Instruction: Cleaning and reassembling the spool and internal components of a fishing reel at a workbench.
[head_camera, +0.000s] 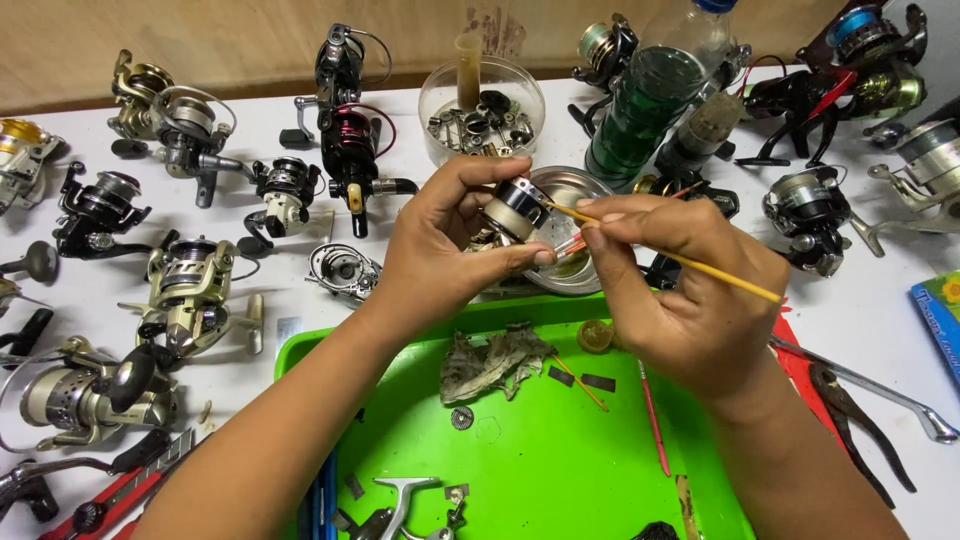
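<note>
A bright green tray (560, 450) sits at the near edge of a white tabletop (880, 300), holding a crumpled rag (490, 365). Left of the tray, fishing reels (190, 290) crowd together. Beyond it stand a clear tub of small parts (480, 110) and a green-tinted plastic bottle (655, 90); pliers (850, 420) lie to its right.

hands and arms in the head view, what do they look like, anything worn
Both forearms are bare as far as the frame shows: no sleeves, gloves or watch in view. The left hand and right hand show no rings on the fingers that can be seen. Nails look short and unpainted. Nothing worn at either wrist.
</note>
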